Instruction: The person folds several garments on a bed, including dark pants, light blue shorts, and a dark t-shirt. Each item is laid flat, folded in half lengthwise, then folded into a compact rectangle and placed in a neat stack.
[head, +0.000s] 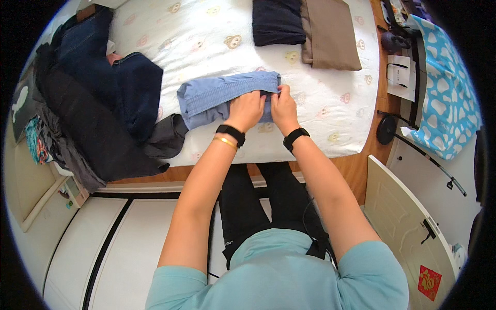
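A light-blue garment with a gathered elastic waistband (217, 93) lies folded into a narrow bundle on the bed's white printed sheet (217, 50). At its right end, my left hand (247, 108) has its fingers tucked under the band and grips the cloth; the fingertips are hidden in the fold. Close beside it, my right hand (284, 105) pinches the garment's right edge. Farther up the bed are a folded black garment (277, 23) and a folded brown garment (331, 35), partly overlapping.
Dark blue jeans (135, 85) and black clothing (89, 112) are heaped at the bed's left. To the right stand a white door (407, 205), a black-and-silver pole (430, 161), a white paper bag (399, 77) and a blue patterned plastic cover (445, 93). White panels (143, 240) lie behind me.
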### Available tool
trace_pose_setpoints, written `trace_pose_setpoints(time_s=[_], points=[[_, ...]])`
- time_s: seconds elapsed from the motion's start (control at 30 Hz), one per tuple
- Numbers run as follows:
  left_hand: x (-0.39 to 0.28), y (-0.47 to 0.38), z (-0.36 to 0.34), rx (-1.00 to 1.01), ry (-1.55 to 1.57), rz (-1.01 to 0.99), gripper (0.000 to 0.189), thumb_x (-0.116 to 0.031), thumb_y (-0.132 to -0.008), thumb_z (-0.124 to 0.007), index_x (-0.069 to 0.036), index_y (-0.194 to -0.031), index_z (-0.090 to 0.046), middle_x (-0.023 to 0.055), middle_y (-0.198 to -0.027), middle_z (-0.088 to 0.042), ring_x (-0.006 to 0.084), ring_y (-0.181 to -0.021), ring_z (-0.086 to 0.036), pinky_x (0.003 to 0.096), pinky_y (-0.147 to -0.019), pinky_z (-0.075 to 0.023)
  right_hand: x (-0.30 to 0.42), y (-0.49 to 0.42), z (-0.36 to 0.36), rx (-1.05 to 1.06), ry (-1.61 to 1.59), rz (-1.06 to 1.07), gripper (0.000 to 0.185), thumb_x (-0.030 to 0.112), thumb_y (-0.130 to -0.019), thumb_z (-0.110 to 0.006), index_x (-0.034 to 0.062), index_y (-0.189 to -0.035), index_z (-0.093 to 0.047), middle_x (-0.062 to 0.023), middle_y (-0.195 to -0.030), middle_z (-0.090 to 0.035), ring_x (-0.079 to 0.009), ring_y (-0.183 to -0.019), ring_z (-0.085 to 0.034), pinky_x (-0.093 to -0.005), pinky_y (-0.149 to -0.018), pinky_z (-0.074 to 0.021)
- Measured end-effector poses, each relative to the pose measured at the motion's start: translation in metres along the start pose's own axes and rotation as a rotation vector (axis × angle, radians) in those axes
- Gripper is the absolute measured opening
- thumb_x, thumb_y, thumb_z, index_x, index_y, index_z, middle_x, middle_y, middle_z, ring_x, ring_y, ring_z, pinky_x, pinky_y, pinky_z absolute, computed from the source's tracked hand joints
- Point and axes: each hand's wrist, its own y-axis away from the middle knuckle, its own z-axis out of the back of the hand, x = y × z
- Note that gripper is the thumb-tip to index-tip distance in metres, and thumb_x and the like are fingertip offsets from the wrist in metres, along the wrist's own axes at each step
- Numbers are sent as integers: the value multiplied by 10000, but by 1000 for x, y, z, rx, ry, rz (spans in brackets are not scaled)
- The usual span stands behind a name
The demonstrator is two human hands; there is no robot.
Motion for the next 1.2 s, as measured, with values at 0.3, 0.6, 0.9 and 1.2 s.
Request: trace_pose_setpoints(time_s=[0.3, 0.6, 0.9, 1.2], points=[[12, -45, -18, -193, -87, -114, 303, -212, -835, -519, -46, -1084, -572, 199, -1050, -600, 387, -958, -560, 417, -844, -436, -4, -27, 24, 229, 434, 223, 156, 159, -836, -481, 20, -828, -550, -170, -776, -597, -354, -753, -593, -445, -660, -486], [8, -48, -18, -242, -271, 134, 347, -331, -824, -494, -45, -938, -657, 181, -981, -637, 371, -908, -592, 421, -807, -445, -16, -18, 40, 410, 461, 772, 139, 130, -782, -551, 30, -692, -516, -137, -651, -567, -306, -621, -588, -395, -556, -482], [9, -37, -36, -219, -290, -112, 290, -227, -827, -477, -45, -990, -635, 230, -1010, -600, 367, -931, -566, 430, -888, -397, -34, 4, 9, 460, 854, 675, 93, 106, -713, -563, 41, -703, -629, -99, -690, -615, -228, -646, -615, -319, -503, -496], [80, 47, 3, -303, -827, -149, 453, -213, -748, -592, -130, -1193, -556, 104, -1247, -509, 301, -1160, -455, 511, -976, -300, -20, 2, 16, 514, 881, 728, 92, 96, -693, -588, 90, -648, -668, -60, -687, -632, -213, -679, -628, -325, -528, -498]])
